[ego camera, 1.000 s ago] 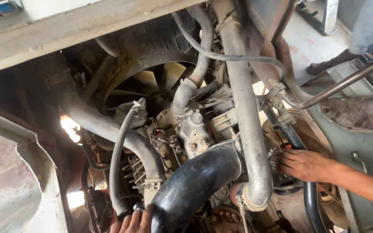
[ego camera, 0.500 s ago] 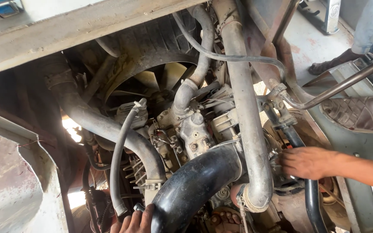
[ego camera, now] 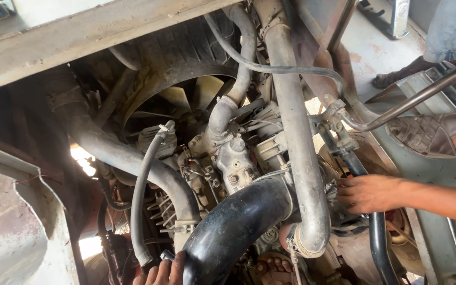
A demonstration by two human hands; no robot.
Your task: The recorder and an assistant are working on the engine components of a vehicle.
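- Looking down through the head camera, I find my right hand (ego camera: pixel 368 192) pressed in against the engine just right of the long grey metal pipe (ego camera: pixel 296 132), beside the thin black hose (ego camera: pixel 378 248) that drops toward the near edge.
- Against the earlier pictures this hand has crept slightly left and farther in; its fingers (ego camera: pixel 347 184) now lie together, flat and curled onto a fitting I cannot make out behind the pipe. Whether they are clamped on anything, I cannot tell.
- My left hand (ego camera: pixel 159 272) sits at the near edge, only its fingertips showing, bunched together at the lower end of the fat black rubber hose (ego camera: pixel 238 224) and next to the loose end of the slim grey hose (ego camera: pixel 143 200). It has hardly shifted; I judge it to be steadying rather than pulling.
- The fat black rubber hose lies where it did, slanting from near-centre up toward the grey pipe's clamped elbow (ego camera: pixel 310 240).
- The radiator fan (ego camera: pixel 186 100) sits farther back, motionless in all the pictures.
- At far right a sandalled foot (ego camera: pixel 439 134) rests on the vehicle's frame, another person's foot (ego camera: pixel 402 74) beyond it.
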